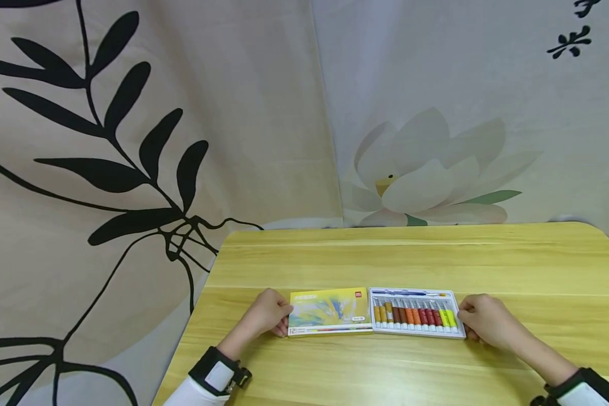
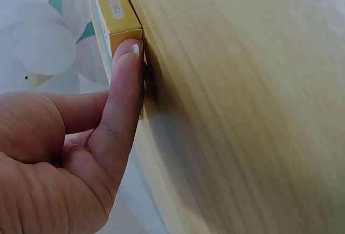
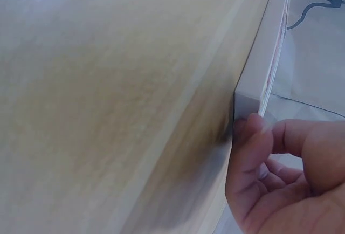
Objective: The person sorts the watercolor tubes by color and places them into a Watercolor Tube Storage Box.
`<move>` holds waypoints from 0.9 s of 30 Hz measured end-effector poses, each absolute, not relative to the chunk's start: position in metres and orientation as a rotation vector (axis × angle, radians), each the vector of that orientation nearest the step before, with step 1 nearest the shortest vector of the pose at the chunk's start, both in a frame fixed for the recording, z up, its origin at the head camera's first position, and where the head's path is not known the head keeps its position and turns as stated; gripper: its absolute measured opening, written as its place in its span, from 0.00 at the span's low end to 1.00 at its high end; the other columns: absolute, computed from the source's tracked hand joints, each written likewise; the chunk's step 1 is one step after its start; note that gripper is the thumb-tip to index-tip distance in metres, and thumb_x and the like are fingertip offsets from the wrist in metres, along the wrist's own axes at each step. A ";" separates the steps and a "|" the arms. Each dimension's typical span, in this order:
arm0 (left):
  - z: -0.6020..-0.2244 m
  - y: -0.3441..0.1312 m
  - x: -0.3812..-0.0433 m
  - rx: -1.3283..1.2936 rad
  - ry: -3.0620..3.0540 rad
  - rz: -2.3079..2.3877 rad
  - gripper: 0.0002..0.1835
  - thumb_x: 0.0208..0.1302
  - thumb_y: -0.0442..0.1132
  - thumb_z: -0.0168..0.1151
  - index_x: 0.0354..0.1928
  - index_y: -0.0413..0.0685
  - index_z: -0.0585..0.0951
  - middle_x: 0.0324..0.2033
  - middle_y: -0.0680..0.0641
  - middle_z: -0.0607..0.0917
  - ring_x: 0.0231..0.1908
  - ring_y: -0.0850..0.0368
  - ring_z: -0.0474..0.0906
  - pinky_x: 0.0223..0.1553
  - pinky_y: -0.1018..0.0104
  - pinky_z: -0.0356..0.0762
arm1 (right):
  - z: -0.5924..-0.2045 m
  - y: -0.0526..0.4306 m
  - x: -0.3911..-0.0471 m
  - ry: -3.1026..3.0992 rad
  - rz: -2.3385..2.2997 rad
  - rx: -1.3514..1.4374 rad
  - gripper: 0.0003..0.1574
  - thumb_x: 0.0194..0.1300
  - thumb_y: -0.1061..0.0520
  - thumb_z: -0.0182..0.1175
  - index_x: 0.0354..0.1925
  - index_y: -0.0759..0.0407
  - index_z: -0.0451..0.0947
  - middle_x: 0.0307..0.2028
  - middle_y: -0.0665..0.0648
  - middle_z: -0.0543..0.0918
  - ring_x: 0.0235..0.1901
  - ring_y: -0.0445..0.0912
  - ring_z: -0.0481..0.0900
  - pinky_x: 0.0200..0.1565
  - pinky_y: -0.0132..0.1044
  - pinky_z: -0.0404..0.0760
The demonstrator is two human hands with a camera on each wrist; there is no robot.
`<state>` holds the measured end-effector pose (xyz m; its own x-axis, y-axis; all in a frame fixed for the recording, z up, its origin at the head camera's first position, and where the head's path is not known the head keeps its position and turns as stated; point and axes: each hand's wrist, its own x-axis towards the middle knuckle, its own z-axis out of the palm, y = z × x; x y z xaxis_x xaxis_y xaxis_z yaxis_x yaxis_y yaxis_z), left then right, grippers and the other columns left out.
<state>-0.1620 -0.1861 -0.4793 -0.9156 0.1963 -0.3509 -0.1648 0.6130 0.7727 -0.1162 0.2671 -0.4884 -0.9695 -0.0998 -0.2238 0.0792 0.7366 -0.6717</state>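
Observation:
In the head view a yellow cardboard paint box (image 1: pixel 330 311) lies flat on the table. My left hand (image 1: pixel 267 312) holds its left end between thumb and fingers; the left wrist view shows a fingertip against the end of the paint box (image 2: pixel 119 21). Directly right of the box, end to end with it, sits a white paint tray (image 1: pixel 416 333). Several paint tubes (image 1: pixel 417 317), from ochre through brown, orange and red to yellow-green, stand in a row in it, below a blue-handled paintbrush (image 1: pixel 408 293). My right hand (image 1: pixel 489 320) pinches the tray's right end.
The light wood table (image 1: pixel 385 372) reaches back to a hanging cloth (image 1: pixel 264 113) printed with black leaves and a pale lotus. The table's left edge slants down beside my left forearm. Both wrists wear black straps.

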 end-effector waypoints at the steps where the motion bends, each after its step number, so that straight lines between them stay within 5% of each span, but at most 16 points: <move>1: -0.479 -0.185 -0.162 0.030 2.444 1.221 0.15 0.67 0.32 0.54 0.21 0.35 0.79 0.15 0.39 0.80 0.16 0.47 0.79 0.21 0.53 0.82 | -0.489 0.267 -0.116 2.702 -1.053 -0.021 0.06 0.62 0.64 0.53 0.33 0.65 0.77 0.14 0.54 0.75 0.12 0.44 0.72 0.13 0.34 0.73; 27: -0.480 -0.164 -0.170 0.079 2.438 1.256 0.16 0.66 0.32 0.55 0.20 0.31 0.78 0.16 0.37 0.82 0.17 0.44 0.79 0.21 0.53 0.82 | -0.488 0.267 -0.124 2.724 -1.006 -0.096 0.06 0.63 0.64 0.53 0.35 0.66 0.77 0.16 0.53 0.75 0.13 0.43 0.71 0.14 0.33 0.72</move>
